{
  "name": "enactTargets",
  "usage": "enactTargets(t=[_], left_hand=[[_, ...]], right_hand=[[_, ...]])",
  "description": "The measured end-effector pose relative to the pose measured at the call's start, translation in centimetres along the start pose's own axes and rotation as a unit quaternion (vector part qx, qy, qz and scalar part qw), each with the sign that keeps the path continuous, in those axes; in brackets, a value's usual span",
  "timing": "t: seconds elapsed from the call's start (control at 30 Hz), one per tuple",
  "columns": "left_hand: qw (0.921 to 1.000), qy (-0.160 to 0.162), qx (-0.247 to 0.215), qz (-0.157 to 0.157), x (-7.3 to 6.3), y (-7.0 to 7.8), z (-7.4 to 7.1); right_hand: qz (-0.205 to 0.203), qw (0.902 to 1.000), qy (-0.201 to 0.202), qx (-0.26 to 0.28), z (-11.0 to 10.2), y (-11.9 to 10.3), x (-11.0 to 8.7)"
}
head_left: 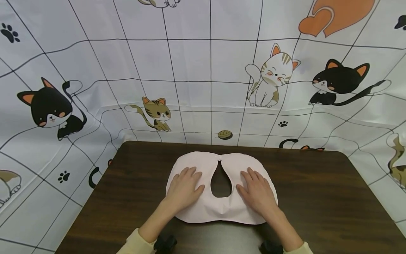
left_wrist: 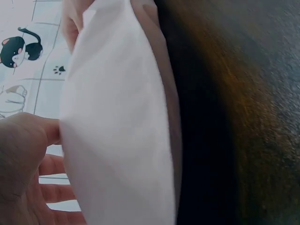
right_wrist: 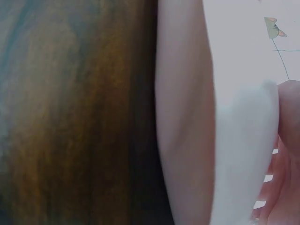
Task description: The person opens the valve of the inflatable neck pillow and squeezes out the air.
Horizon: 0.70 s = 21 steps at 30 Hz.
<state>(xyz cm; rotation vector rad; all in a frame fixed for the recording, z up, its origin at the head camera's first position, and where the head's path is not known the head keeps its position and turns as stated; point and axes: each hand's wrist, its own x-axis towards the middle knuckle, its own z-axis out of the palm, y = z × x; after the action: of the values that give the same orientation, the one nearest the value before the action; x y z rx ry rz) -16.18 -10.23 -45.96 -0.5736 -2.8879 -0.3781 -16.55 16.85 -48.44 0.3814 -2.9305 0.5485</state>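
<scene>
Yellow cuffs come nearest, the left sleeve (head_left: 137, 245) at seven o'clock, the right sleeve (head_left: 299, 248) at five; leftmost, the brown surface (head_left: 104, 218) has its slanting edge at nine, a broad stretch of wood grain running from there to the pale pink cushion (head_left: 221, 209); the left hand (head_left: 185, 185) rests on the cushion's nine o'clock lobe, fingers loosely spread, thumb aimed at the teardrop opening; the cushion lies flat mid-surface, its rim just short of the far edge at twelve, where cat-printed cloth (head_left: 196, 70) rises; the right hand (head_left: 257, 188) rests on the three o'clock lobe, fingers a little spread, thumb apart; more wood grain runs on to the sloping edge at three.

Both palms are hidden; the sleeves and the surface's near side are cut off at six; dark shapes (head_left: 165, 244) beside the wrists are too dim to name; in the wrist views the blurred cushion covers the fingertips.
</scene>
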Motion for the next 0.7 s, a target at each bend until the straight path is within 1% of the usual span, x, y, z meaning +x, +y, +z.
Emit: enactTargets(t=[0.23, 0.47, 0.7], left_hand=[[0.9999, -0.003, -0.013, -0.005, -0.2, -0.4, 0.6], [0.9998, -0.001, -0.016, -0.007, -0.2, -0.5, 1.0], [0.9997, -0.008, -0.02, -0.008, -0.1, -0.5, 1.1]], right_hand=[[0.0, 0.9999, -0.002, 0.016, 0.2, 0.0, -0.2], [0.001, 1.0, -0.006, 0.006, 0.0, -0.1, 0.0], [0.003, 0.9999, -0.011, 0.002, 0.2, 0.0, 0.1]])
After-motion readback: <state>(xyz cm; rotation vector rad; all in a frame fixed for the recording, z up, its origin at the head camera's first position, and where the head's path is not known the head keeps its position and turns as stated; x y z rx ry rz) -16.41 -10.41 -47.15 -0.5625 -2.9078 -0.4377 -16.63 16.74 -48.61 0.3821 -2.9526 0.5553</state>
